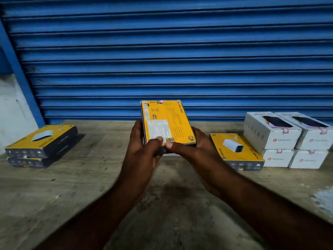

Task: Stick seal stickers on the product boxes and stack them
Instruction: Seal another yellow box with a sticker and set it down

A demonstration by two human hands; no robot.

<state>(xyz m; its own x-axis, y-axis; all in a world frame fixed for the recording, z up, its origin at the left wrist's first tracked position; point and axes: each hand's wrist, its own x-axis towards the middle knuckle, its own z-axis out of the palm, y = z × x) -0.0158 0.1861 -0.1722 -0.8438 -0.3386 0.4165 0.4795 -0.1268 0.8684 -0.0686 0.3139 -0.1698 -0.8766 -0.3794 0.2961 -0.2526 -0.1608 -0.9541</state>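
Both hands hold the yellow box (167, 121) in the air above the wooden table (90, 186), printed back face up. Its long axis runs straight away from the person and its far end is tipped upward. The grip sits at the near short end: the left hand (142, 150) wraps the left edge and the right hand (196, 147) the right edge, fingers curled underneath. Both thumbs (156, 140) press down side by side on the near rim of the top face. That looks like smoothing a seal over the near flap, though whether a sticker lies under the thumbs cannot be made out. The pile of two yellow boxes (43, 147) lies well out to the left of the grip and slightly beyond it, on the left hand's side, with its long axis angled away to the right. To land square on it, the held box would likely have to travel left, level out and swing to match that angle. Just beside the right hand a lone yellow box (236, 150) lies flat, product picture up, probably the next to be sealed. Further right of it stand the white boxes (288, 139), two on two, with pinkish seals (285, 130) over their top edges. Both forearms reach forward and converge on the box, wrists fairly straight
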